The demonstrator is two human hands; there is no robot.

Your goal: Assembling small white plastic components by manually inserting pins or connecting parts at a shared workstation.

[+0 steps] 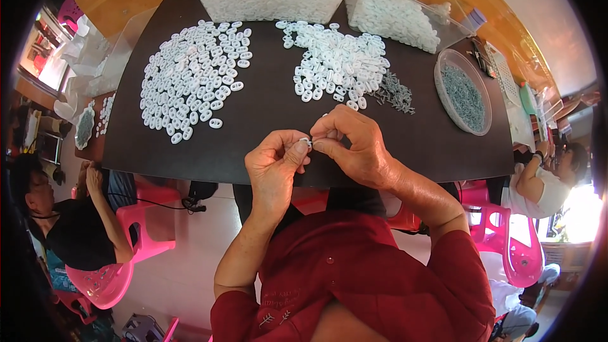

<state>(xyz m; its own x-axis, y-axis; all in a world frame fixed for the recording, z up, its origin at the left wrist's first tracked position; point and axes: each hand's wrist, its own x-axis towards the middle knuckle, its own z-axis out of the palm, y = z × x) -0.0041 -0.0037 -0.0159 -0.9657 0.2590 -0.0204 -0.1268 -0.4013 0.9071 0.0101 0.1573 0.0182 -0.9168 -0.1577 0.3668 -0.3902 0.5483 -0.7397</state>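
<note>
Close to the table's near edge, my left hand [277,158] pinches a small white oval plastic piece [306,142] between thumb and fingers. My right hand [353,145] meets it there, thumb and forefinger pressed together at the piece; whatever they hold is too small to make out. Beyond my hands lies a heap of white plastic pieces [339,60]. A little pile of thin grey screw-like pins [396,94] touches its right side. To the left spreads a wider heap of white oval two-holed pieces [190,76].
Two clear bins of white pieces, a left one [269,0] and a right one [392,18], line the dark table's [266,98] back. A round tub of grey pins [462,98] stands right, near pliers [481,57]. Other people sit left [82,228] and right [538,183] near pink stools [149,215].
</note>
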